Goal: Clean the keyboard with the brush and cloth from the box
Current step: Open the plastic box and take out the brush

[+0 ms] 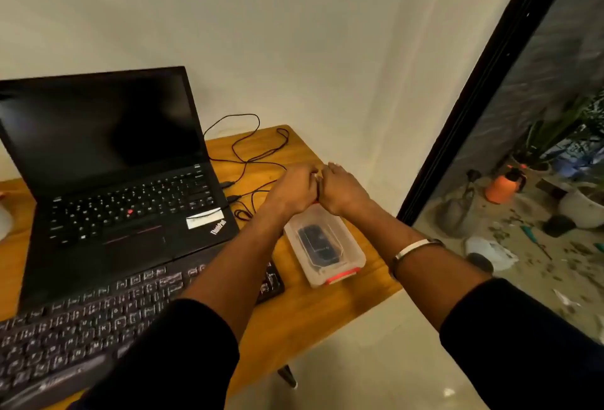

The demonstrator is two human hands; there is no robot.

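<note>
A clear plastic box with a red latch on its near end lies on the wooden table, right of the black keyboard. A dark item shows through the closed lid; brush and cloth cannot be told apart. My left hand and right hand meet knuckle to knuckle over the box's far end, fingers curled down round that end. A bit of red shows just under them. The fingertips are hidden.
An open black laptop with a dark screen stands behind the keyboard. Black cables loop across the table's far right corner. The table's right edge runs close beside the box; beyond it are pale floor and a dark-framed glass door.
</note>
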